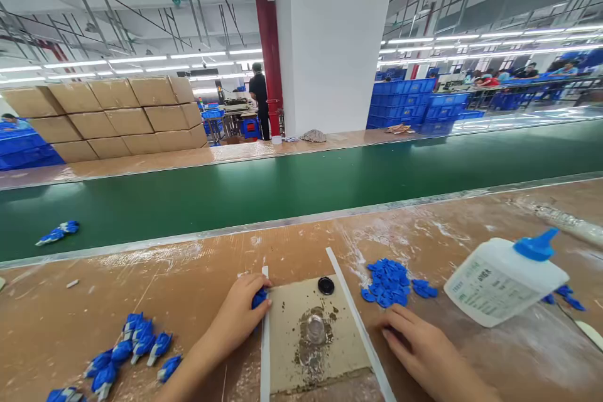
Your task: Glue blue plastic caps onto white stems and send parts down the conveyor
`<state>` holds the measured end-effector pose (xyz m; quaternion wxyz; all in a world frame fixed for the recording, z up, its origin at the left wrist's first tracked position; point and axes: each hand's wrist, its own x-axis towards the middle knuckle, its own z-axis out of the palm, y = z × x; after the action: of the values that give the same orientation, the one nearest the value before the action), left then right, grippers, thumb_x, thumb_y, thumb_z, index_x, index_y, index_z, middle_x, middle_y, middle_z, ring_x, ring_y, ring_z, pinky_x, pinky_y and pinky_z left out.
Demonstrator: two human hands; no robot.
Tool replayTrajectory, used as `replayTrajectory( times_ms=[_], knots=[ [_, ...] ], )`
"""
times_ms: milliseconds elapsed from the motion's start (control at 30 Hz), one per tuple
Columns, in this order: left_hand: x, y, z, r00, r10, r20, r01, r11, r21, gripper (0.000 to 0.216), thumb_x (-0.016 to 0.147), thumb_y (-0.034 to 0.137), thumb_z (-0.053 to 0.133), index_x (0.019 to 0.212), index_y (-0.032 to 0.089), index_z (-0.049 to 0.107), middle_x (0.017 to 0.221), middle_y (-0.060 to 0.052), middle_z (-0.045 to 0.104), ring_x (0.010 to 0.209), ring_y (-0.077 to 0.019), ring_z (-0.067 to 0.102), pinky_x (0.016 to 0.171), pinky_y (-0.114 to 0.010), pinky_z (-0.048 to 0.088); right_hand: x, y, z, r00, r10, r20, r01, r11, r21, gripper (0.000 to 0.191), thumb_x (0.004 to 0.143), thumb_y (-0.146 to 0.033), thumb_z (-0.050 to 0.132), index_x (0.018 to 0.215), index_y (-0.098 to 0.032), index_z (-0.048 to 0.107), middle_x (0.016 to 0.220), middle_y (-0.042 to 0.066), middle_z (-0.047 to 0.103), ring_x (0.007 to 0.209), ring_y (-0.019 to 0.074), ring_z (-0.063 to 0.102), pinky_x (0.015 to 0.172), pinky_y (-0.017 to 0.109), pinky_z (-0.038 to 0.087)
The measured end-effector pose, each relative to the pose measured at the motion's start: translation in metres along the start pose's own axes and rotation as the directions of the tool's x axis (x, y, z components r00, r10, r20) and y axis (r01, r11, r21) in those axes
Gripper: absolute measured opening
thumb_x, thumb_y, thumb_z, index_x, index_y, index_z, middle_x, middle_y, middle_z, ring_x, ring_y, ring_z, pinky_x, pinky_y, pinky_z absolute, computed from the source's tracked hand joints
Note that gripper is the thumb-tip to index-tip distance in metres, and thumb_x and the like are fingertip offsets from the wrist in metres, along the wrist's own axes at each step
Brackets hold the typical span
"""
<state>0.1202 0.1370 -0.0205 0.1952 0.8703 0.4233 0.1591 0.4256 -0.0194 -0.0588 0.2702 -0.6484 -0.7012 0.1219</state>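
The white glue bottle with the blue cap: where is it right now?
In the head view, the glue bottle lies on its side at the right, beyond the right hand and beside the loose blue pieces.

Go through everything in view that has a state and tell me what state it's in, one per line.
Left hand: closed around a small blue piece.
Right hand: flat on the bench, holding nothing.
White bottle: lying tilted, blue cap on.
Green conveyor belt: carrying one cluster of blue parts.

The counter (188,289) looks like brown laminate, scuffed and dusted white. The conveyor belt (282,188) is matt green. The bottle (499,282) is translucent plastic; the pad (292,352) is stained cardboard.
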Motion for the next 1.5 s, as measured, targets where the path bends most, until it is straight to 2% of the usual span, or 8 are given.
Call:
replayTrajectory(
  times_ms=[133, 300, 467, 667, 933, 1200, 1400, 1500],
  knots=[
    [-0.007, -0.007, 0.003, 0.998, 0.035, -0.043, -0.036, 0.999, -0.030, 0.022, 0.079, 0.013, 0.053, 0.099, 0.020, 0.061, 0.103, -0.006, 0.066, 0.100, -0.0243, 0.060, 0.091, -0.044, 0.047, -0.017, -0.009, 0.009, 0.991, 0.076, -0.112, -0.068, 0.995, 0.068, 0.030, 0.094, -0.031, 0.042, 0.084, -0.025, 0.070, 0.085, 0.003, 0.070, 0.078, 0.0187, 0.070, 0.070, 0.029, 0.058],
    [-0.017, -0.013, 0.013, 0.991, 0.094, -0.098, -0.099, 0.994, -0.049, 0.027, 0.081, 0.010, 0.052, 0.105, 0.018, 0.062, 0.107, -0.008, 0.065, 0.104, -0.0253, 0.057, 0.095, -0.047, 0.044, -0.034, -0.003, 0.017, 0.934, -0.174, -0.310, 0.109, 0.970, -0.216, 0.037, 0.098, -0.041, 0.042, 0.086, -0.026, 0.074, 0.089, 0.003, 0.074, 0.076, 0.0166, 0.073, 0.067, 0.021, 0.060],
    [-0.024, -0.010, 0.020, 0.978, 0.159, -0.137, -0.167, 0.985, -0.050, 0.025, 0.084, 0.007, 0.047, 0.099, 0.016, 0.065, 0.095, -0.008, 0.065, 0.097, -0.0248, 0.055, 0.097, -0.050, 0.041, -0.046, 0.013, 0.011, 0.901, -0.431, -0.052, 0.373, 0.830, -0.414, 0.032, 0.091, -0.021, 0.046, 0.111, -0.023, 0.071, 0.113, 0.007, 0.070, 0.091, 0.0207, 0.072, 0.078, 0.023, 0.060],
    [-0.030, -0.003, 0.015, 0.950, 0.226, -0.216, -0.258, 0.956, -0.137, 0.042, 0.091, 0.010, 0.041, 0.130, 0.022, 0.047, 0.115, -0.009, 0.058, 0.108, -0.0211, 0.053, 0.097, -0.044, 0.045, -0.041, 0.012, -0.001, 0.902, -0.415, 0.122, 0.426, 0.800, -0.423, 0.045, 0.077, -0.005, 0.042, 0.109, -0.020, 0.070, 0.114, 0.008, 0.070, 0.092, 0.0220, 0.072, 0.074, 0.028, 0.062],
    [-0.035, 0.007, 0.023, 0.963, 0.183, -0.198, -0.218, 0.960, -0.173, 0.015, 0.087, 0.009, 0.047, 0.098, 0.019, 0.045, 0.092, -0.004, 0.060, 0.078, -0.0140, 0.062, 0.069, -0.027, 0.056, -0.002, -0.054, 0.003, 0.941, -0.313, -0.127, 0.300, 0.947, -0.112, 0.032, 0.094, -0.024, 0.051, 0.127, -0.027, 0.049, 0.109, 0.005, 0.068, 0.097, 0.0176, 0.066, 0.081, 0.030, 0.058],
    [-0.043, 0.004, 0.026, 0.875, 0.482, 0.040, -0.483, 0.875, 0.040, 0.024, 0.083, 0.002, 0.039, 0.091, 0.014, 0.058, 0.116, -0.015, 0.067, 0.121, -0.0285, 0.057, 0.100, -0.043, 0.049, 0.023, -0.059, 0.032, 0.946, -0.321, -0.048, 0.324, 0.943, 0.076, 0.049, 0.095, -0.016, 0.050, 0.140, -0.032, 0.037, 0.117, 0.003, 0.063, 0.109, 0.0176, 0.057, 0.092, 0.034, 0.050],
    [-0.040, 0.013, 0.012, 0.949, 0.302, 0.094, -0.310, 0.947, 0.082, 0.018, 0.091, 0.015, 0.041, 0.082, 0.018, 0.056, 0.083, -0.004, 0.068, 0.074, -0.0183, 0.065, 0.064, -0.028, 0.050, 0.022, -0.058, 0.033, 0.955, -0.294, -0.046, 0.297, 0.947, 0.119, 0.046, 0.094, -0.016, 0.051, 0.136, -0.033, 0.043, 0.115, 0.002, 0.065, 0.107, 0.0180, 0.058, 0.091, 0.035, 0.050],
    [-0.041, 0.017, 0.010, 0.969, 0.223, 0.103, -0.233, 0.969, 0.088, 0.015, 0.086, 0.009, 0.043, 0.084, 0.018, 0.054, 0.088, -0.004, 0.067, 0.077, -0.0175, 0.064, 0.065, -0.027, 0.048, 0.017, -0.065, 0.036, 0.983, -0.177, -0.053, 0.184, 0.942, 0.279, 0.042, 0.091, -0.020, 0.058, 0.130, -0.033, 0.050, 0.114, 0.002, 0.067, 0.106, 0.0177, 0.061, 0.092, 0.035, 0.051]
  ],
)
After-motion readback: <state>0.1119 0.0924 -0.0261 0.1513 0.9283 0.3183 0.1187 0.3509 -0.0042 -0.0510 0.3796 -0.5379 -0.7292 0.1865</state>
